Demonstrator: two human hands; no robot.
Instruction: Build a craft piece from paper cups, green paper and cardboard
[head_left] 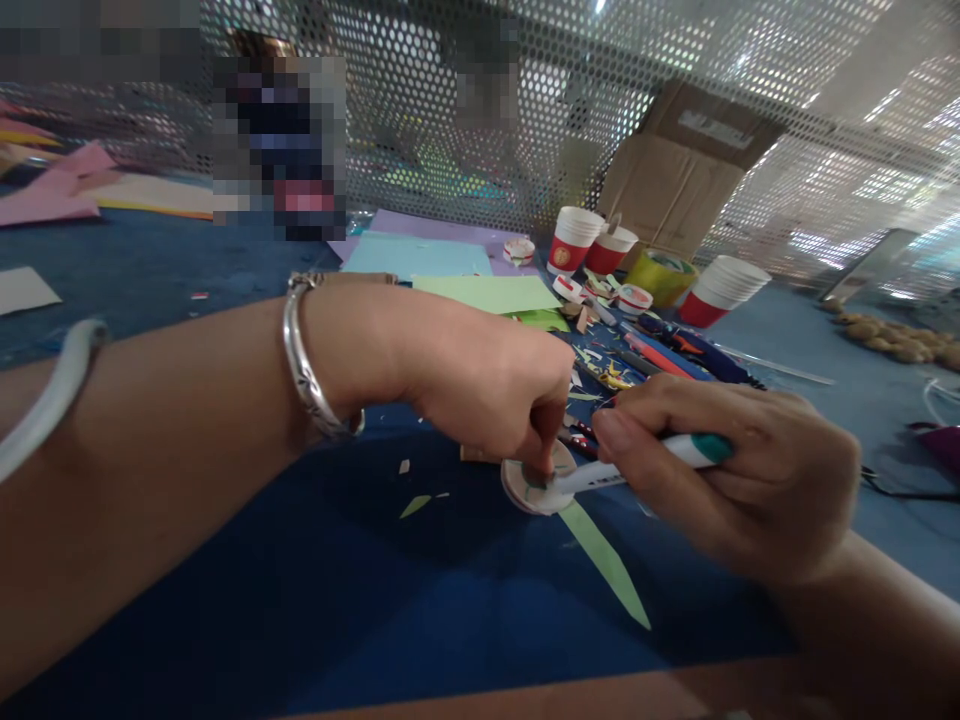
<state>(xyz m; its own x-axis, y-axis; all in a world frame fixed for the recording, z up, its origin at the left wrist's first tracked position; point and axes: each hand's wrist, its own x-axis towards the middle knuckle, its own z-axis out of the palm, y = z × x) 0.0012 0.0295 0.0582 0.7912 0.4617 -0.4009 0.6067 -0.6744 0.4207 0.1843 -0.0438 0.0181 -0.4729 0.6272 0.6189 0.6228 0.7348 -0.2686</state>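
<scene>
My right hand (742,470) is closed around a white marker (675,460) with a green end, its tip at a small round cut-off paper cup base (559,500). Green lines mark the pale inside of the base. From above, my left hand (487,380) reaches across with curled fingers, its fingertips gripping the base; the exact hold is partly hidden. A long pointed light-green paper strip (611,570) sticks out from beside the base toward me. Close by on the dark blue surface lies a small green paper scrap (415,506).
Behind my hands lie green paper (487,293), blue paper (420,254), pens (660,355) and scattered scraps. Red-and-white paper cups (574,240), a yellow tape roll (660,277) and a cardboard box (660,190) stand farther back, before a perforated metal panel (405,100). Pink paper (60,185) lies far left.
</scene>
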